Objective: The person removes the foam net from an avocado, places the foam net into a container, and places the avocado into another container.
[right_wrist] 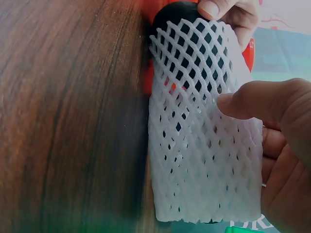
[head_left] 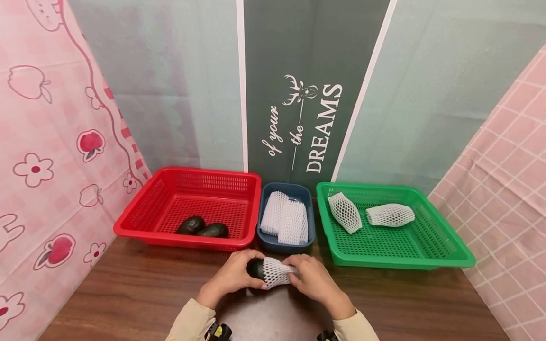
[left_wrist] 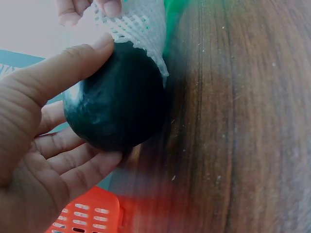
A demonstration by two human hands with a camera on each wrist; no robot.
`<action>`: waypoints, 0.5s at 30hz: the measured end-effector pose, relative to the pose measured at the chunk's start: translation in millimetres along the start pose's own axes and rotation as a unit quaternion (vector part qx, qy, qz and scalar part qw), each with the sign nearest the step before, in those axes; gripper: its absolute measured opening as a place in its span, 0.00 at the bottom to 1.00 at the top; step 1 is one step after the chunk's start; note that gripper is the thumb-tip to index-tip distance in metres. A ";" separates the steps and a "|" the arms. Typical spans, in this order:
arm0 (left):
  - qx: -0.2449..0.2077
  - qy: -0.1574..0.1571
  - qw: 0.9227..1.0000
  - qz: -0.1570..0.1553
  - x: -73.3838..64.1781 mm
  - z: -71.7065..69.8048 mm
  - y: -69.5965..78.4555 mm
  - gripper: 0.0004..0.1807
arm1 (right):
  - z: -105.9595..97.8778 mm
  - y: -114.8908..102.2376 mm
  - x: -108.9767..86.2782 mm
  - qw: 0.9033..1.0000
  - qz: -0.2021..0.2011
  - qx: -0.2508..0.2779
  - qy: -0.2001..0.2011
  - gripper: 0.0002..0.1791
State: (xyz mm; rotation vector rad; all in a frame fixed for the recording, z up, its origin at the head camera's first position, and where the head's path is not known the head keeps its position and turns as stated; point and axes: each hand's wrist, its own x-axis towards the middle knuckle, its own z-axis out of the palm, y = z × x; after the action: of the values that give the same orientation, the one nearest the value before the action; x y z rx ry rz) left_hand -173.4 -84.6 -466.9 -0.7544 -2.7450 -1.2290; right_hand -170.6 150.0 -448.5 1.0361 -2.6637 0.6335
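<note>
Above the table's front part, my left hand grips a dark avocado, thumb on one side and fingers beneath. A white foam net sleeve covers the avocado's right end; its left end is bare. My right hand pinches the sleeve's loose end, with the thumb on the mesh in the right wrist view. From the left wrist, the bare dark skin of the avocado shows below the sleeve's edge. Some right fingers are hidden behind the sleeve.
A red basket at the left holds two bare avocados. Several white foam sleeves lie in a blue bin in the middle. On the right, a green basket contains two sleeved items. Curtains stand behind and at both sides.
</note>
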 end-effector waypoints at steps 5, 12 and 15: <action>-0.004 -0.005 1.000 -0.003 0.4 -1.5 2.1 0.29 | 0.2 0.6 -0.4 1.000 0.003 0.000 -0.001 0.12; 0.003 -0.008 1.000 0.001 0.6 -2.1 2.7 0.29 | 0.1 0.4 -1.3 1.000 0.002 0.002 -0.002 0.12; 0.004 -0.012 1.000 -0.004 -1.8 -3.1 3.2 0.29 | -1.4 -0.1 -2.0 1.000 0.000 0.005 0.000 0.12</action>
State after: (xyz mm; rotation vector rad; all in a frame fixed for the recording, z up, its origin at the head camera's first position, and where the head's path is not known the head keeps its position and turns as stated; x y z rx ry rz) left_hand -170.9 -85.7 -463.1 -0.7622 -2.7734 -1.2175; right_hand -169.0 151.8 -447.9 1.0385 -2.6645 0.6474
